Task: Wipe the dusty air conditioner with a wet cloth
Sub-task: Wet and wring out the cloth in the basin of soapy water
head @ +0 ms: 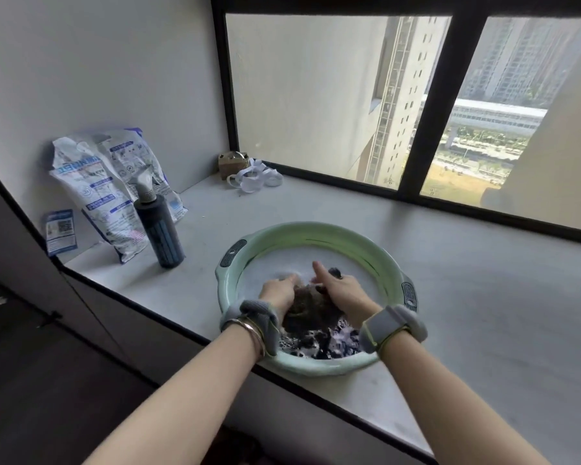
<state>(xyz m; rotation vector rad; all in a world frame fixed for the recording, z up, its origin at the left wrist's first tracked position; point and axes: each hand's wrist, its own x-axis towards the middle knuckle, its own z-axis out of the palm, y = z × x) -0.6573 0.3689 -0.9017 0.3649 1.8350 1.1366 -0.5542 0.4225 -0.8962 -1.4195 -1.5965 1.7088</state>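
Your left hand point(280, 292) and right hand point(341, 292) are both clamped on the dark cloth point(311, 307), bunching it over the green basin point(316, 236) at the table's near edge, likely to soak it.

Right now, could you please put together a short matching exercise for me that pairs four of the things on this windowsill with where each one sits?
Things:
1. spray bottle
2. green basin
3. dark cloth
4. white ribbon

Places:
A. in the far corner by the window frame
B. inside the basin, gripped by both hands
C. at the sill's near edge
D. upright in front of the printed bag

Pairs: 1-D, 2-C, 3-B, 4-A
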